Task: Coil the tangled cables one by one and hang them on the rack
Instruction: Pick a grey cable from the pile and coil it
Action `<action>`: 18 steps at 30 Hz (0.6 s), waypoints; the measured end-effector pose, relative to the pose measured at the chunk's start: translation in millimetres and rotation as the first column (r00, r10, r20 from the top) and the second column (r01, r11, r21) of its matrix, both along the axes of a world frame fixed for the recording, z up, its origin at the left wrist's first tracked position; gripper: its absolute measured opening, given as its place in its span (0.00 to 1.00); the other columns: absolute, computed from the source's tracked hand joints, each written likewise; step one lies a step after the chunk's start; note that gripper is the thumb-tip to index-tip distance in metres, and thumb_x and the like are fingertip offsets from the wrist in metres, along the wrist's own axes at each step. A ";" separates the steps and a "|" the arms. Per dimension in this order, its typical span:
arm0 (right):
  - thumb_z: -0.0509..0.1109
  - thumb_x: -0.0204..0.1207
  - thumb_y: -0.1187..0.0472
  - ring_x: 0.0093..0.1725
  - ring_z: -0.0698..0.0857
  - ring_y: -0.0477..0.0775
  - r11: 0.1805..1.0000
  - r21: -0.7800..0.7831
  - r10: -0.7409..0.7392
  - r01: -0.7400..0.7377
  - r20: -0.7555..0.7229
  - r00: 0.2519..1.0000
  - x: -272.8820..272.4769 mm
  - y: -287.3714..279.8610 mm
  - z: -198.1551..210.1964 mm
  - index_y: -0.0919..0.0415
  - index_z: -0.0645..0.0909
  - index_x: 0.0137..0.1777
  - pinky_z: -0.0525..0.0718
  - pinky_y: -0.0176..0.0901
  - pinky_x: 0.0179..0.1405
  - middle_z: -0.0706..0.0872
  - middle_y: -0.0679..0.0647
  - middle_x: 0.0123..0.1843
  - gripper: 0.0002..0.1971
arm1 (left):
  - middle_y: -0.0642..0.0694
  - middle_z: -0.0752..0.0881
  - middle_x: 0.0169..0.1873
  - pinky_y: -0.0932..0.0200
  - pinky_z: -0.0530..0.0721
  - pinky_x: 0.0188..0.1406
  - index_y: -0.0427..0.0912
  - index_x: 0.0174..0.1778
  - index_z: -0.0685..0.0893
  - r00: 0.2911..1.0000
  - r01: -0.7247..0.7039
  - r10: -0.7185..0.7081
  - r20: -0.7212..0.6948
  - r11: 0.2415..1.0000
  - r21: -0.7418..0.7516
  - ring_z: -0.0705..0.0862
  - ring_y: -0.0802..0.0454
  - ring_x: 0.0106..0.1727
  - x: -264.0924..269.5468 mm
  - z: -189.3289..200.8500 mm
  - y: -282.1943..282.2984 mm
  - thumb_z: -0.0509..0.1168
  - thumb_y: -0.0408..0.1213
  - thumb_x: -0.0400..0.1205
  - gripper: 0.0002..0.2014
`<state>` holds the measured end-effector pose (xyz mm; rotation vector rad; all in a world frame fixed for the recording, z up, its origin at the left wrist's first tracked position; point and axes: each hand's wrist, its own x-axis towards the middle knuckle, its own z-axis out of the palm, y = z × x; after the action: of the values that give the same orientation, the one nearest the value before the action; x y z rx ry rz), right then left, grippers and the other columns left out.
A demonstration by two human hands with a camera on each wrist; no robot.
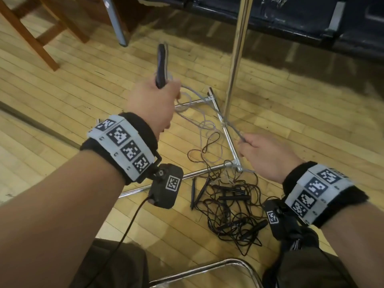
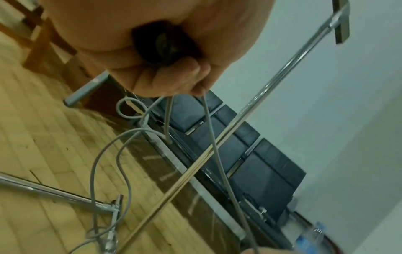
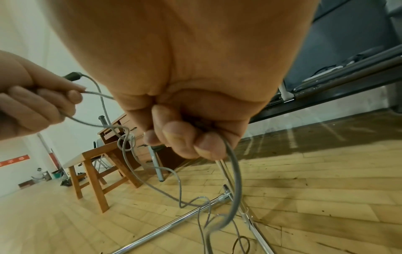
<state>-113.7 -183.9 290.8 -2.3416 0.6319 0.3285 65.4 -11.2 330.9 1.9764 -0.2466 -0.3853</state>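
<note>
My left hand point(image 1: 154, 100) grips the dark handle point(image 1: 161, 65) of a grey cable point(image 1: 199, 117) and holds several of its loops, seen from below as the grey cable point(image 2: 208, 137) hanging from my left hand point(image 2: 174, 80). My right hand point(image 1: 264, 150) pinches the same cable farther along, taut between both hands; the grey cable point(image 3: 236, 180) curves down from my right hand point(image 3: 191, 135) to the floor. A tangled pile of dark cables point(image 1: 230, 206) with black handles lies on the wooden floor below my hands. The chrome rack pole point(image 1: 235, 53) rises just beyond.
The rack's chrome base bars point(image 1: 227, 140) lie on the floor under the cables. A wooden stool point(image 1: 37, 32) stands at the back left, a grey table leg point(image 1: 116, 19) behind it, dark seating point(image 1: 291, 15) along the back. A chrome chair frame point(image 1: 207, 269) is near my legs.
</note>
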 end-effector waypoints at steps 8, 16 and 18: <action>0.59 0.86 0.50 0.38 0.82 0.50 0.996 0.039 0.084 -0.084 0.021 0.996 4.3 11.8 16.5 0.53 0.83 0.43 0.76 0.48 0.35 0.85 0.51 0.38 0.15 | 0.49 0.90 0.39 0.53 0.91 0.26 0.57 0.75 0.82 0.874 0.463 -0.482 -0.057 0.793 0.396 0.86 0.54 0.28 -23.5 -4.3 -0.1 0.66 0.49 0.89 0.17; 0.64 0.82 0.53 0.39 0.84 0.52 0.994 0.082 0.053 -0.067 0.155 0.986 6.9 15.0 23.9 0.54 0.84 0.39 0.80 0.56 0.37 0.87 0.53 0.38 0.13 | 0.54 0.90 0.33 0.62 0.78 0.17 0.53 0.64 0.87 0.679 0.722 -0.677 -0.284 0.685 0.092 0.79 0.57 0.21 -50.3 -12.8 -6.8 0.66 0.46 0.91 0.09; 0.64 0.81 0.53 0.37 0.82 0.53 0.996 0.068 0.045 -0.057 0.169 0.984 6.2 15.3 22.3 0.55 0.83 0.38 0.81 0.56 0.36 0.86 0.56 0.36 0.13 | 0.55 0.84 0.26 0.61 0.77 0.17 0.49 0.53 0.88 0.685 0.720 -0.674 -0.276 0.683 0.119 0.77 0.57 0.20 -47.9 -12.1 -7.3 0.67 0.49 0.90 0.09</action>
<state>-107.5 -168.6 313.1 -2.2896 0.4713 0.1716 17.5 -18.4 318.8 1.9663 -0.8777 -1.1652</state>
